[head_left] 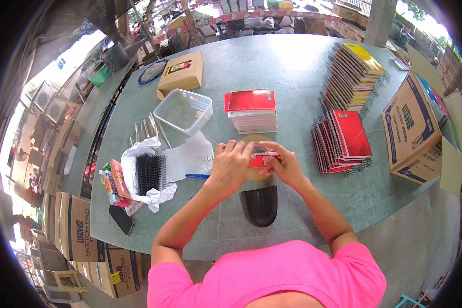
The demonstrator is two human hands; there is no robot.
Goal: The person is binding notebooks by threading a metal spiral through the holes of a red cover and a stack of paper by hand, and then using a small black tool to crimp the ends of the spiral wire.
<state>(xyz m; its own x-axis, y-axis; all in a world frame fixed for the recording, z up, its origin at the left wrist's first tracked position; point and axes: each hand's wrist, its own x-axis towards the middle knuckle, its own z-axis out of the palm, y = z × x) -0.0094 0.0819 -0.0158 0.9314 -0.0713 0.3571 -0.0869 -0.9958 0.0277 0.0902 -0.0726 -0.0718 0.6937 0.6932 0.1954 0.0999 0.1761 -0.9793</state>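
A small red notebook is between my hands, above a tan round disc on the table. My right hand pinches its right side, thumb in front. My left hand is closed at its upper left edge, with fingertips slightly blurred. A thin spiral wire sticks out left of my left hand; dark coils show along the notebook's upper edge. My left fingers partly hide the wire between. Just below the hands lies a black piece with a rounded end.
Beyond my hands stands a red-covered notebook stack. To the right are spiral-bound red and yellow stacks and a cardboard box. Leftward are a clear tub, black coils on white paper, a blue pen and a phone.
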